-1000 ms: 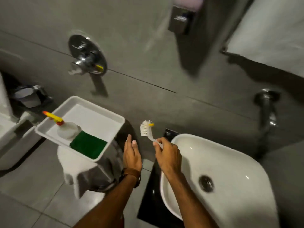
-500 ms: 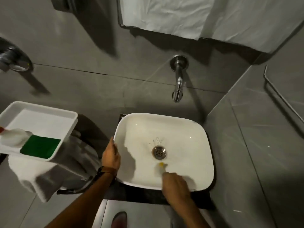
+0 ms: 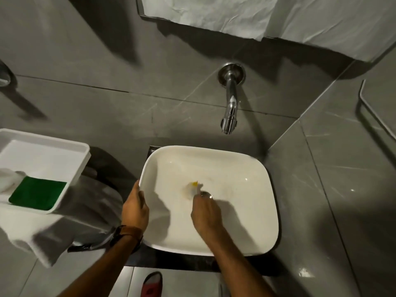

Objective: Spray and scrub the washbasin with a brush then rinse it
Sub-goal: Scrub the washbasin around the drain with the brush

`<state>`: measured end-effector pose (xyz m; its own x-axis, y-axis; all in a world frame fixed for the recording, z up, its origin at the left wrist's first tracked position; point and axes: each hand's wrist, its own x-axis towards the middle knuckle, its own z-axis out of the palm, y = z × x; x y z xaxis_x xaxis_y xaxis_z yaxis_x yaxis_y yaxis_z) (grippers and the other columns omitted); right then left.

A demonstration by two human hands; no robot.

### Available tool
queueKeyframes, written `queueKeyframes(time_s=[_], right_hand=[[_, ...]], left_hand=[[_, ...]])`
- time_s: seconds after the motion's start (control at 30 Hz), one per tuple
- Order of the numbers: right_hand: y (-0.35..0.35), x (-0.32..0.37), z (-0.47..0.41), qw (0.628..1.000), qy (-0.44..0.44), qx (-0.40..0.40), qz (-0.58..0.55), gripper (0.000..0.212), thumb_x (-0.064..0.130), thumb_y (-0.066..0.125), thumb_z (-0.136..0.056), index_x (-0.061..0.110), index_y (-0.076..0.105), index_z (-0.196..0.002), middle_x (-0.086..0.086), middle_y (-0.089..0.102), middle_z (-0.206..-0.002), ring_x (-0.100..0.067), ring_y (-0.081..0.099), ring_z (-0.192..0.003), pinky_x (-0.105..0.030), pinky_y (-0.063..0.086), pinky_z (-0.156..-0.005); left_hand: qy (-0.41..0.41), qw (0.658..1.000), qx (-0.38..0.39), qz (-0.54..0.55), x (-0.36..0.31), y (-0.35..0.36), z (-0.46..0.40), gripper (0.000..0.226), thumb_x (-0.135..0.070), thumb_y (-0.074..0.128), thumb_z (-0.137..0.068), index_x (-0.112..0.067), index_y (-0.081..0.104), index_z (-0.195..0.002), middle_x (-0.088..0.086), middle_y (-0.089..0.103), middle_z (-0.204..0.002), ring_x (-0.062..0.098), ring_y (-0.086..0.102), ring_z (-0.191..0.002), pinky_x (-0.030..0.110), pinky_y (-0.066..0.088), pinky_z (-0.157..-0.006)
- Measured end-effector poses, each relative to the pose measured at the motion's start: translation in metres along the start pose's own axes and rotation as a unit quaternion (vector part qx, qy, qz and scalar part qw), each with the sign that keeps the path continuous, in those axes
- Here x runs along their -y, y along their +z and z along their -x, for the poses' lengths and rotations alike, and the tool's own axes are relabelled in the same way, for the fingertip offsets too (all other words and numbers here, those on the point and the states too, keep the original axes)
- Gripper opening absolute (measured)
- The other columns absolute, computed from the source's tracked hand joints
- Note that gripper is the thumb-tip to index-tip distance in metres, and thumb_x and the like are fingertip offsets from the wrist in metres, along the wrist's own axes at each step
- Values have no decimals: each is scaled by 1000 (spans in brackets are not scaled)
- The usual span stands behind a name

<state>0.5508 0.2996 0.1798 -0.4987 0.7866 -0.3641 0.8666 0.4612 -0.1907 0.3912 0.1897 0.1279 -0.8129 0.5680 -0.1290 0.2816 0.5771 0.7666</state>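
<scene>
A white square washbasin [image 3: 252, 168] sits below a chrome wall tap [image 3: 230, 108]. My right hand [image 3: 206, 213] is inside the bowl, closed around a small white brush [image 3: 191, 189] with a yellow tip. The brush head is blurred and lies against the bowl floor just left of the drain [image 3: 206, 195], which my hand half hides. My left hand [image 3: 135, 209] grips the basin's left rim. The white spray bottle [image 3: 7, 179] lies in the tray at the far left.
A white tray [image 3: 53, 146] on a white cloth holds a green scrub pad [image 3: 37, 194], left of the basin. Grey tiled walls close in behind and to the right. A red shoe [image 3: 152, 284] shows on the floor below.
The view swung from the tray to the basin. My right hand carried the brush into the bowl and now has it left of the drain. My left hand took the rim.
</scene>
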Motion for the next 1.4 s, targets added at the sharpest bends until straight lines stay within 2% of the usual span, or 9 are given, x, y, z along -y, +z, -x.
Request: queueKeyframes(time_s=[0.13, 0.33, 0.5, 0.67, 0.87, 1.0, 1.17, 1.23, 1.4], right_hand=[[-19, -52, 0, 995, 92, -29, 35, 30, 7, 42, -102, 11, 66, -121, -12, 70, -123, -29, 68, -114, -38, 54, -91], [13, 12, 37, 999, 5, 27, -22, 29, 1, 44, -95, 9, 67, -112, -16, 72, -115, -34, 68, -108, -40, 55, -86], [-10, -35, 14, 994, 109, -5, 4, 35, 6, 38, -104, 12, 62, -128, -14, 66, -133, -29, 66, -118, -37, 53, -95], [10, 15, 40, 999, 25, 24, -29, 32, 0, 44, -95, 9, 67, -116, -15, 72, -116, -34, 69, -108, -41, 56, -87], [-20, -59, 28, 988, 149, -20, 22, 34, 9, 35, -105, 11, 63, -124, -11, 69, -126, -29, 65, -118, -38, 53, -95], [5, 3, 62, 996, 37, 80, -20, 33, 6, 42, -94, 11, 60, -122, -14, 70, -116, -34, 67, -111, -41, 55, -91], [-35, 8, -18, 987, 91, -91, -98, 12, 10, 61, -95, 7, 73, -98, -16, 76, -99, -28, 74, -94, -33, 55, -75], [-39, -39, -10, 980, 173, -47, -87, 22, 13, 46, -103, 17, 67, -98, -15, 72, -115, -29, 69, -107, -31, 49, -75], [13, -11, 66, 994, 77, 71, -19, 28, 13, 38, -99, 17, 62, -115, -9, 69, -121, -29, 66, -113, -36, 52, -88]], left_hand=[[-13, 1000, 9, 8, -6, -1, 4, 44, -26, 33, -102, -25, 33, -147, 12, 62, -118, 29, 62, -99, 52, 54, -90], [-23, 1000, 16, 14, -9, -3, 5, 45, -29, 33, -102, -25, 33, -146, 13, 62, -120, 32, 62, -100, 55, 53, -91], [-16, 1000, 13, 17, -8, -3, 4, 43, -30, 32, -102, -26, 35, -145, 13, 63, -121, 33, 62, -100, 53, 53, -91], [-20, 999, 19, 20, -9, -4, 5, 46, -31, 32, -103, -23, 33, -147, 15, 60, -127, 35, 61, -106, 56, 51, -94], [-10, 1000, 3, 21, -10, -5, 5, 46, -31, 32, -102, -18, 36, -147, 16, 63, -122, 33, 62, -102, 51, 52, -92], [-8, 1000, 9, 27, -12, -5, 6, 46, -35, 31, -102, -22, 35, -146, 13, 63, -121, 31, 63, -100, 54, 53, -90], [9, 999, 8, 38, -8, -4, 5, 48, -43, 29, -100, -26, 35, -145, 11, 63, -119, 25, 62, -95, 49, 55, -85], [8, 999, 5, 40, -8, -4, 5, 48, -41, 29, -101, -25, 35, -146, 11, 62, -121, 26, 62, -98, 48, 54, -87], [5, 999, 4, 33, -8, -4, 4, 47, -37, 30, -102, -23, 35, -147, 13, 61, -126, 33, 61, -106, 54, 51, -94]])
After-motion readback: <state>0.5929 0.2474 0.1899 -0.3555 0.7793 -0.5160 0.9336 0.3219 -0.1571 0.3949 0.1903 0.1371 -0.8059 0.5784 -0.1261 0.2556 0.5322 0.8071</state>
